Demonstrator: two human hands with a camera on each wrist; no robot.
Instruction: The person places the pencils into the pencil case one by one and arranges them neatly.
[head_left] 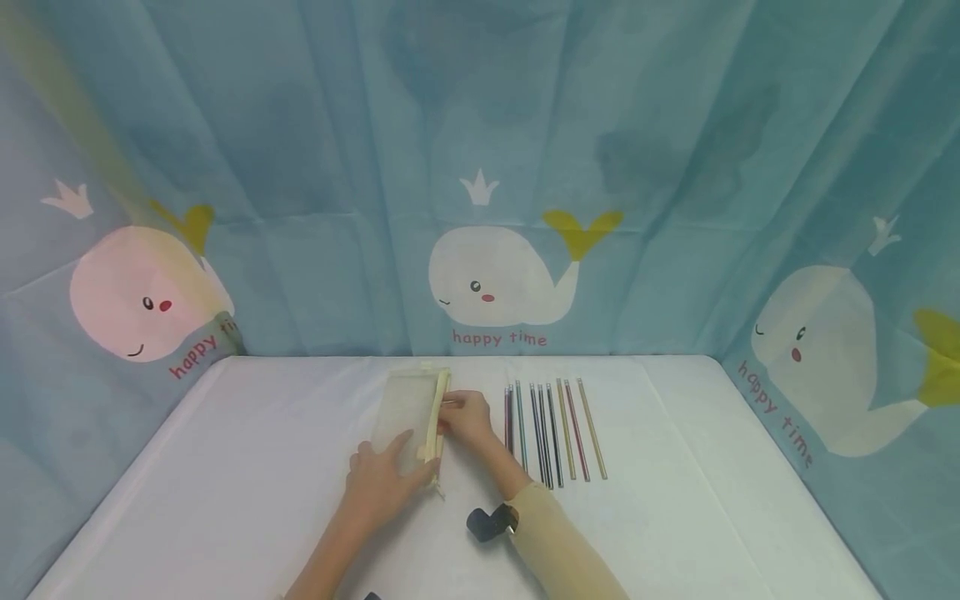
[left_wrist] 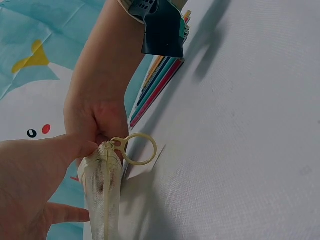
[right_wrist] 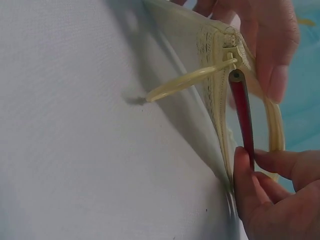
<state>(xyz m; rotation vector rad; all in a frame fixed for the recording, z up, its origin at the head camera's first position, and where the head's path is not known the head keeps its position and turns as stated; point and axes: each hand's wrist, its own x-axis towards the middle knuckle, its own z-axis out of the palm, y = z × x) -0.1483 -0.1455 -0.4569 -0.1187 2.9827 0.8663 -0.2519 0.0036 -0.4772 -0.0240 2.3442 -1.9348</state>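
A pale cream mesh zip pouch (head_left: 405, 404) lies on the table with its zipper side toward the right. My left hand (head_left: 378, 483) holds it near the close end, thumb on the zipper edge and fingers spread over the mesh. The pouch's mouth gapes in the right wrist view. There my right hand (right_wrist: 280, 195) pinches a red pencil (right_wrist: 242, 107) between thumb and fingers, within the opening. The pencil's other end is hidden behind the hand. From the pouch's corner hangs a ring-shaped zipper pull (right_wrist: 185, 81), beside the pencil's visible end.
Several coloured pencils (head_left: 592, 429) lie side by side on the white table (head_left: 675, 517), right of the right forearm. A blue whale-print curtain (head_left: 487, 108) encloses the table's back and sides. Each wrist wears a dark camera mount (head_left: 491, 523).
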